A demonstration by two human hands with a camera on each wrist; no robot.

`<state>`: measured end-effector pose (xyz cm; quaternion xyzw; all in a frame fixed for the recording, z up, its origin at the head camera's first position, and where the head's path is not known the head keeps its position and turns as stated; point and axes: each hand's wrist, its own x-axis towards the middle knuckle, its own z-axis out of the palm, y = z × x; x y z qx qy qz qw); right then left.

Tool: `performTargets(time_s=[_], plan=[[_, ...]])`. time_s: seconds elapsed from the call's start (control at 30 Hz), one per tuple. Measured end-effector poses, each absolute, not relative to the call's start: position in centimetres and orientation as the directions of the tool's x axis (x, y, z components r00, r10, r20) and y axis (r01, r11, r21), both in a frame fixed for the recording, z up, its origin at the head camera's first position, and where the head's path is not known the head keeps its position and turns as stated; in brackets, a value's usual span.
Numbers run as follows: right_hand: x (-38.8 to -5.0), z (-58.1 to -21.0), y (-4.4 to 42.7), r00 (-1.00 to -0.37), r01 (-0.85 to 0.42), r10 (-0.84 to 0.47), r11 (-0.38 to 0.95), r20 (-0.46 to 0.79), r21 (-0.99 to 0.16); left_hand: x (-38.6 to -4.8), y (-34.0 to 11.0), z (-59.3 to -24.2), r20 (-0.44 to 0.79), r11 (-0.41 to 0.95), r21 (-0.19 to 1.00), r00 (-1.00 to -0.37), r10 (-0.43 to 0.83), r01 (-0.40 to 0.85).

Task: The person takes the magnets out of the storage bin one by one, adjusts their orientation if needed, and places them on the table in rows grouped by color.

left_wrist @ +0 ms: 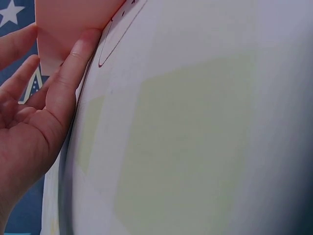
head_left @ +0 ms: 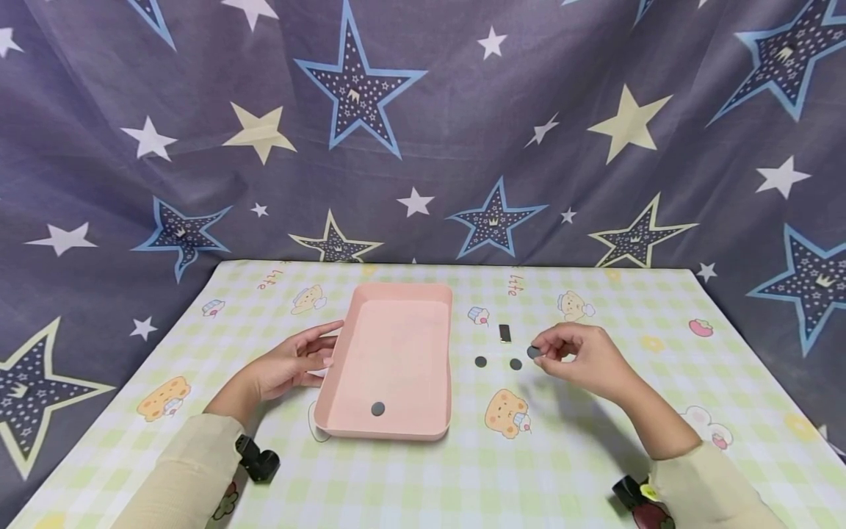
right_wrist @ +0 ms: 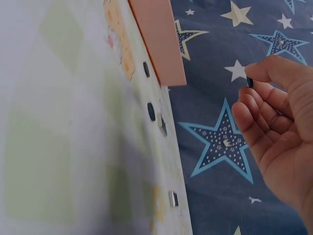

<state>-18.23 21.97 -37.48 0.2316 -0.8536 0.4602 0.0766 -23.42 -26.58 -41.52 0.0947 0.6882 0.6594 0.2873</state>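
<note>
Between the thumb and fingertips of my right hand [head_left: 584,356] a small dark round disc [head_left: 534,353] is pinched, raised above the table. The right wrist view shows that disc [right_wrist: 250,82] edge-on. My left hand [head_left: 291,365] rests against the left side of a pink rectangular tray [head_left: 403,431], its thumb touching the outer wall low down in the left wrist view. One dark disc [head_left: 378,408] lies inside the tray near its front. Right of the tray, two more discs lie on the cloth, one nearer the tray [head_left: 481,361] and one near my right fingertips [head_left: 515,364].
A small black rectangular piece [head_left: 505,333] lies behind the loose discs. The right wrist view also shows a small dark-and-light piece [right_wrist: 173,199] farther along the table. A checked cloth [head_left: 529,470] covers the table, and a starred curtain [head_left: 449,132] hangs behind it.
</note>
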Motion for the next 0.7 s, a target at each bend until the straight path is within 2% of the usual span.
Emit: performTargets(time_s=[0.37, 0.7], plan=[[-18.3, -38.3, 23.2, -0.916, -0.387, -0.311, 0.531, 0.252, -0.754, -23.5, -26.6, -41.6, -0.272, 0.115, 0.962, -0.815, 0.512, -0.248], [-19.3, -39.5, 24.4, -0.917, -0.362, -0.365, 0.595, 0.16, -0.717, -23.5, -26.6, -41.6, -0.269, 0.113, 0.962, -0.812, 0.517, -0.247]])
